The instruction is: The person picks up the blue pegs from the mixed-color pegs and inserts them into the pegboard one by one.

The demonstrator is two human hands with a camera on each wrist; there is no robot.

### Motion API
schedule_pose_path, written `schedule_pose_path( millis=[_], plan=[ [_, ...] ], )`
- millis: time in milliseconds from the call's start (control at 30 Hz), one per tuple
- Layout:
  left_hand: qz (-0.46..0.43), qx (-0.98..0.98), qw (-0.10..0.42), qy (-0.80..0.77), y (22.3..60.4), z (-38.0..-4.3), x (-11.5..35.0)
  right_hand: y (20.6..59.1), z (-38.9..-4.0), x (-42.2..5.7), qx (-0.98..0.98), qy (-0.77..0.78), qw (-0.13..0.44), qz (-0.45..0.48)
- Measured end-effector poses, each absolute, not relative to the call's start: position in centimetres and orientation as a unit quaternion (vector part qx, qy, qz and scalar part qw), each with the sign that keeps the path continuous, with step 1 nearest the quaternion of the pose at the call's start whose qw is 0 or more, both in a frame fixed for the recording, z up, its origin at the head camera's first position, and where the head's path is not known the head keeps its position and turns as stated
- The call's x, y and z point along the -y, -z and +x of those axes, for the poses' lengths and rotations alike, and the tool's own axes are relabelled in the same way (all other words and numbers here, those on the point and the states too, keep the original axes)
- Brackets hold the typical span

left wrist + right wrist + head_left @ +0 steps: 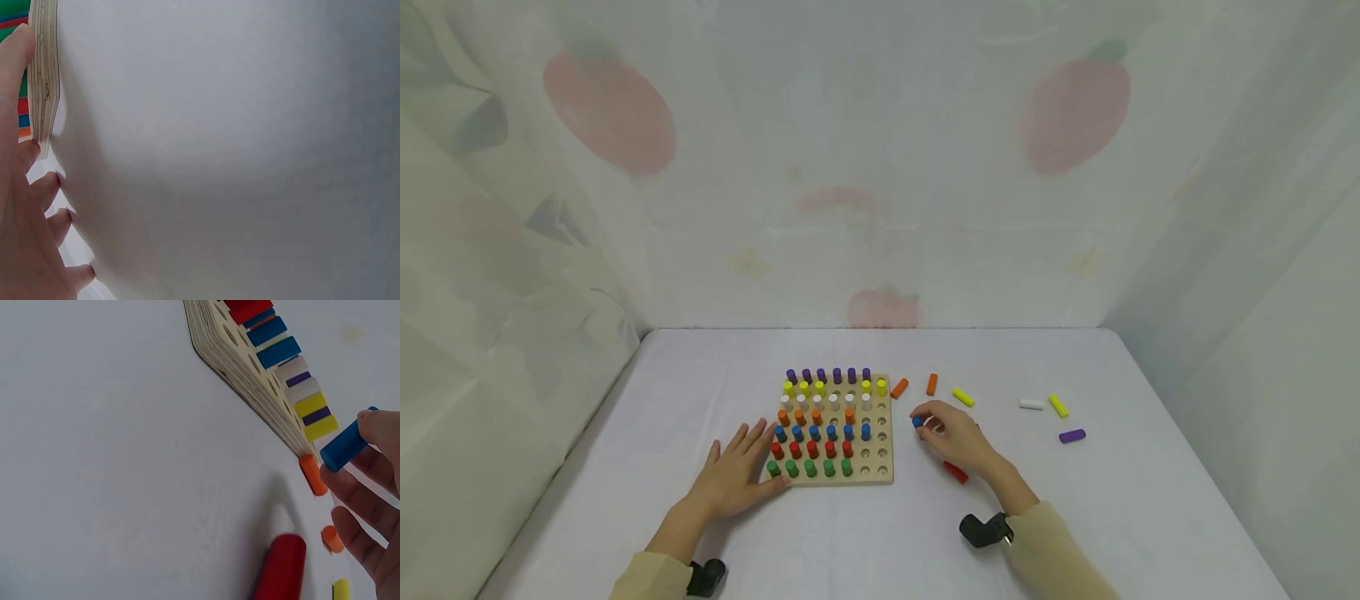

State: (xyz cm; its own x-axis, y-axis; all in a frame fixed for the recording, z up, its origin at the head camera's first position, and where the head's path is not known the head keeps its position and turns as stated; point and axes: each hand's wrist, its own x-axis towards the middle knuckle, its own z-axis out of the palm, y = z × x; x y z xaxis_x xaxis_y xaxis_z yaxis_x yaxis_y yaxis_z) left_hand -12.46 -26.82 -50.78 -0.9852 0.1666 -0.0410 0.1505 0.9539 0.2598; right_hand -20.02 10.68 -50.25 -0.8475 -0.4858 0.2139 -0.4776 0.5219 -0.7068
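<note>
A wooden pegboard holds rows of coloured pegs: purple, yellow, white, orange, blue, red and green from back to front. Some holes on its right side and in the middle rows show no peg. My right hand pinches a blue peg between thumb and fingers, just right of the board and above the tabletop. My left hand lies with fingers spread at the board's left edge, its thumb at the front left corner by a green peg. In the left wrist view the thumb rests against the board's side.
On the white tabletop right of the board lie loose pegs: orange ones, a yellow peg, a red peg close under my right hand, a white peg, another yellow peg and a purple peg. A patterned curtain hangs behind the table.
</note>
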Motion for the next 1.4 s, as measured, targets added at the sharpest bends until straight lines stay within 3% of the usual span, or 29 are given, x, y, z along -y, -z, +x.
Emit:
schedule_pose_path(
  millis=[933,1400],
  plan=[
    [0.082,-0.987,0.031,-0.133,50.9,-12.5,26.9,50.8,-20.6,-5.7,-0.863,0.418,0.058,-0.277],
    [0.084,-0.987,0.034,-0.133,50.6,-12.5,26.7,51.5,-20.8,-5.4,-0.866,0.404,0.047,-0.291]
  ],
)
